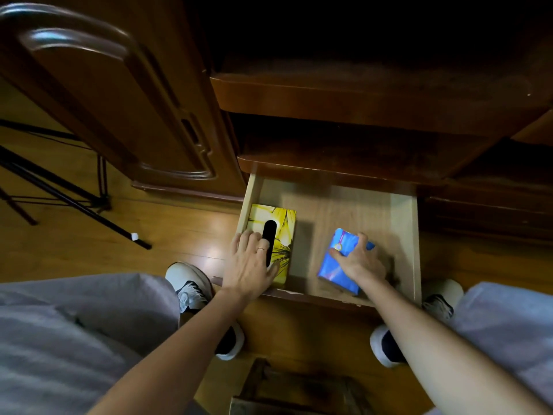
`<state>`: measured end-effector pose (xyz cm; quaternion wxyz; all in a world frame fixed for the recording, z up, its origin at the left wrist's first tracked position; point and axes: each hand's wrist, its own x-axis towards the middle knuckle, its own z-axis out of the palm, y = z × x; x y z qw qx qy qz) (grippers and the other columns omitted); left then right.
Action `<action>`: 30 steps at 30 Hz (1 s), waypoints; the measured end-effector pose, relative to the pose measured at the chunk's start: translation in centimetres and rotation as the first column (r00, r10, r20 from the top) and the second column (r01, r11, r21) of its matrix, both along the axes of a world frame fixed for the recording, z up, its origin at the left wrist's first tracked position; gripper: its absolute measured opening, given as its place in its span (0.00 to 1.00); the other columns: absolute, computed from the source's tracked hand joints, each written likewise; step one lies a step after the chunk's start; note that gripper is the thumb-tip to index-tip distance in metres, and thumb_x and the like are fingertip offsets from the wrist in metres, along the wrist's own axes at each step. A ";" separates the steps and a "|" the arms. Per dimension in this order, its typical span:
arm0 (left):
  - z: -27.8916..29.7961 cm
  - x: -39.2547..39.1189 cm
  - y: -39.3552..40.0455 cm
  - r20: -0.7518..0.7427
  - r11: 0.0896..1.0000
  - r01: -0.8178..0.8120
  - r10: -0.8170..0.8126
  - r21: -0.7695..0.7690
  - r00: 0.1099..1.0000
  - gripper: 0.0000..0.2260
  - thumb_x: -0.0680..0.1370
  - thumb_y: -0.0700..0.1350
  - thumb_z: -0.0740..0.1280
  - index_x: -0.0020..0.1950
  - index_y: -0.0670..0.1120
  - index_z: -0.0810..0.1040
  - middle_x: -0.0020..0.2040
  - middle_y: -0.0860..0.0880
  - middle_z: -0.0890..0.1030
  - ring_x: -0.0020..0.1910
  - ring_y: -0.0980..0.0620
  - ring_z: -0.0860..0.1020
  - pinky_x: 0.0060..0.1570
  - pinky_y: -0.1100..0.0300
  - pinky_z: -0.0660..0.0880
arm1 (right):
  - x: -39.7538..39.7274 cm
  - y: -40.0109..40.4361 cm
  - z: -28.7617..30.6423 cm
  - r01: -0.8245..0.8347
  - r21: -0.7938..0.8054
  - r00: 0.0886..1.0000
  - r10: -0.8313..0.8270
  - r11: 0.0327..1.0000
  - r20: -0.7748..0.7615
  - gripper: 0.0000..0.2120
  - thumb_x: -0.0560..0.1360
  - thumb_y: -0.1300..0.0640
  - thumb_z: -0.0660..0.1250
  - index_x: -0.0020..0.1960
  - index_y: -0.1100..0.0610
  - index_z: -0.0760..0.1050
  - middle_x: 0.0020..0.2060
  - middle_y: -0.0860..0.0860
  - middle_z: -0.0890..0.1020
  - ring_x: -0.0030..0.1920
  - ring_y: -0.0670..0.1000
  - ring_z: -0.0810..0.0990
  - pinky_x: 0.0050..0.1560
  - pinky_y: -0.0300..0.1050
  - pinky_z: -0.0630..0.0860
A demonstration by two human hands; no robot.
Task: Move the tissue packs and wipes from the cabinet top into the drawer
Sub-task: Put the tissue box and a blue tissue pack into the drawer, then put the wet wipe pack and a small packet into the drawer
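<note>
Head view, looking down into an open drawer (pixel 404 235) pulled out from a dark wood cabinet (pixel 359 94). Left hand (pixel 251 262) flat on a yellow tissue box (pixel 279 232), fingers spread, pressing more than holding. Box tucked against the drawer's left wall, near the front. Right hand (pixel 357 260) wrapped around a blue pack (pixel 332 265), fingers curled over its top and far side, low inside the drawer toward the front right. Hard to tell if the blue pack is resting on the drawer floor yet; a bit blurry there.

Could slip: blue pack soft and shiny, easy to slide out of a loose grip and land crooked. Could tip: pack dropped on its edge and left leaning on the front wall. Could jam: anything sticking up too high, catching on the shelf above when pushing the drawer shut. Could pinch: fingers left on the edge while closing. Could bump: knees and shoes (pixel 191 280) very close to the drawer front.
</note>
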<state>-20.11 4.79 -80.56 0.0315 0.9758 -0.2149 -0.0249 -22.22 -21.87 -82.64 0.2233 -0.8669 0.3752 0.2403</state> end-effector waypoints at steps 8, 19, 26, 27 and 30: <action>-1.6 -0.3 1.2 -0.106 0.994 -0.075 0.066 -0.081 0.992 0.24 0.79 0.58 0.57 0.72 0.50 0.74 0.76 0.46 0.69 0.80 0.47 0.59 0.78 0.41 0.55 | 1.8 6.8 -1.3 -0.254 0.260 0.961 0.273 0.932 -0.041 0.40 0.75 0.35 0.68 0.78 0.48 0.53 0.70 0.61 0.72 0.64 0.64 0.77 0.55 0.51 0.75; 2.5 0.9 0.9 -0.234 0.997 0.019 0.000 0.079 0.972 0.21 0.82 0.57 0.57 0.70 0.50 0.77 0.79 0.49 0.64 0.81 0.46 0.54 0.79 0.42 0.44 | 1.6 4.5 3.4 -0.339 0.295 0.933 0.360 0.893 -0.019 0.50 0.77 0.39 0.68 0.81 0.48 0.35 0.80 0.58 0.60 0.75 0.61 0.67 0.72 0.53 0.66; 23.0 7.3 -4.9 0.455 0.885 0.312 -0.133 -0.344 0.880 0.11 0.78 0.43 0.67 0.59 0.45 0.81 0.59 0.48 0.81 0.55 0.45 0.79 0.49 0.51 0.77 | 4.9 -2.5 23.9 -0.422 -0.174 0.667 0.435 0.890 0.606 0.12 0.78 0.44 0.65 0.61 0.39 0.75 0.50 0.38 0.84 0.45 0.42 0.83 0.43 0.44 0.79; 26.7 8.1 -6.0 0.556 0.860 0.377 -0.136 -0.345 0.820 0.11 0.79 0.43 0.66 0.60 0.45 0.81 0.59 0.48 0.81 0.55 0.47 0.78 0.49 0.54 0.77 | 5.1 -3.2 27.5 -0.393 -0.235 0.572 0.437 0.889 0.694 0.08 0.78 0.45 0.64 0.57 0.38 0.76 0.44 0.37 0.84 0.38 0.39 0.81 0.37 0.43 0.79; 36.8 10.7 -9.4 0.772 0.793 0.521 -0.104 -0.316 0.627 0.09 0.79 0.42 0.65 0.57 0.44 0.80 0.55 0.47 0.81 0.54 0.47 0.77 0.49 0.55 0.74 | 5.7 -4.9 36.9 -0.281 -0.480 0.186 0.538 0.831 0.822 0.06 0.78 0.48 0.64 0.53 0.41 0.78 0.36 0.37 0.81 0.33 0.40 0.79 0.31 0.35 0.73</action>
